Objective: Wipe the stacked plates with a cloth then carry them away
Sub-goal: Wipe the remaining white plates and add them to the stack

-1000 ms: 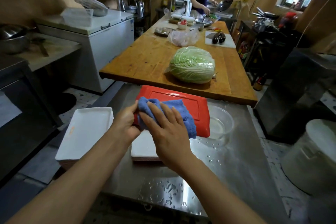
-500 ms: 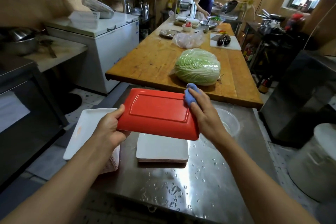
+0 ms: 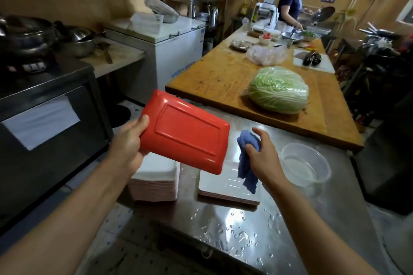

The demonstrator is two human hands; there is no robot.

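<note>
1 red plate [image 3: 187, 134], 2 white plate stacks [image 3: 156, 179] [image 3: 228, 187], 1 cloth [image 3: 247, 161], 1 bowl [image 3: 306, 166].

- steel table [image 3: 257, 227], wet: tall white plate stack [image 3: 156, 179] at 9 o'clock, short stack [image 3: 225, 187] centre, clear plastic bowl [image 3: 306, 166] at 3
- wooden table [image 3: 219, 73] at 12: wrapped cabbage [image 3: 279, 89]

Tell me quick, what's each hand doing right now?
Left hand: holding the red plate by its edge, lifted off the counter.
Right hand: holding the blue cloth, clear of the plate.
</note>
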